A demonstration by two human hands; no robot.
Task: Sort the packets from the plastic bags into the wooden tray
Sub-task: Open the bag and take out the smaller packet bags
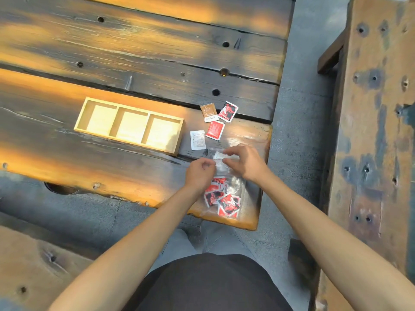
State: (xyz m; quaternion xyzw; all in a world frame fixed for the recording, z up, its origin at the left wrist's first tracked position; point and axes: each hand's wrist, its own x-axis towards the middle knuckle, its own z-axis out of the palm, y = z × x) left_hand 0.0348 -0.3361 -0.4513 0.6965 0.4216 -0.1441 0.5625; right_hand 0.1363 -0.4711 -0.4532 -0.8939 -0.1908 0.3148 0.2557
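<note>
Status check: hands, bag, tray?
Left hand and right hand both pinching the plastic bag at its mouth. Red packets inside. Wooden tray empty; four loose packets beside it. Nothing blocking.

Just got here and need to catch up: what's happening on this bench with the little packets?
A person is working at the mouth of a clear plastic bag, the left hand and right hand both pinching its top edge. A second plastic bag of red-and-black packets lies nearer the person. Four loose packets lie beyond the hands: brown, red-and-black, plain red and white. The three-compartment wooden tray has nothing in it yet.
</note>
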